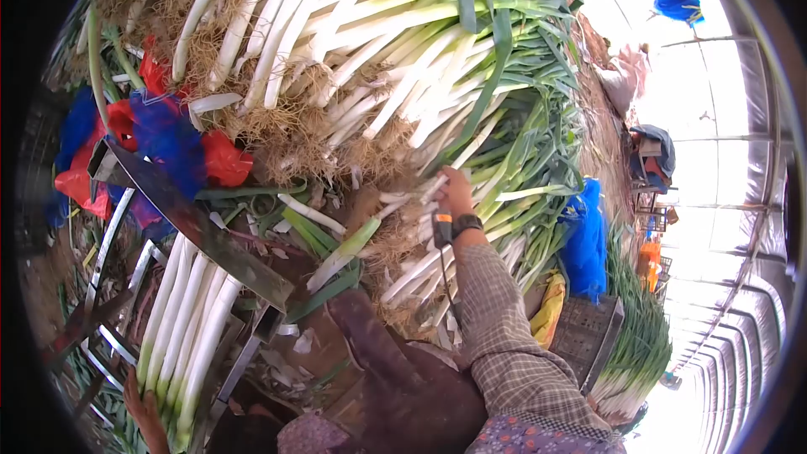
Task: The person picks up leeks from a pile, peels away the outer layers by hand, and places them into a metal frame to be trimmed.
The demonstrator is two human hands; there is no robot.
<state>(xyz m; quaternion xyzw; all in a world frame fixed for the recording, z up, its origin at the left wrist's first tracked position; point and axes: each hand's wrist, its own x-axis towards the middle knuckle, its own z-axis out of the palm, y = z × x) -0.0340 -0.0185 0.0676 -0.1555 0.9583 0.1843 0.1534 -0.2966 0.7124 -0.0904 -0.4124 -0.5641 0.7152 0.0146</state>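
Observation:
My right hand (456, 192), with a dark band on its wrist, reaches into a big heap of long green onions (403, 13). Its fingers are closed round the white stem of a green onion (412, 197) near the roots. At the lower left, my left hand (145, 412) is partly visible against the side of a bundle of green onions (189, 319) with clean white stems. This bundle lies in a metal stand (231, 370), under a broad metal plate (197, 231). The bundle and the frame edge hide part of the left hand.
Red and blue bags or netting (168, 139) lie beyond the metal plate. Peeled scraps (303, 340) litter the ground, with a loose green onion (345, 256) among them. To the right are blue netting (584, 240), a dark crate (588, 328) and more green onions (630, 353).

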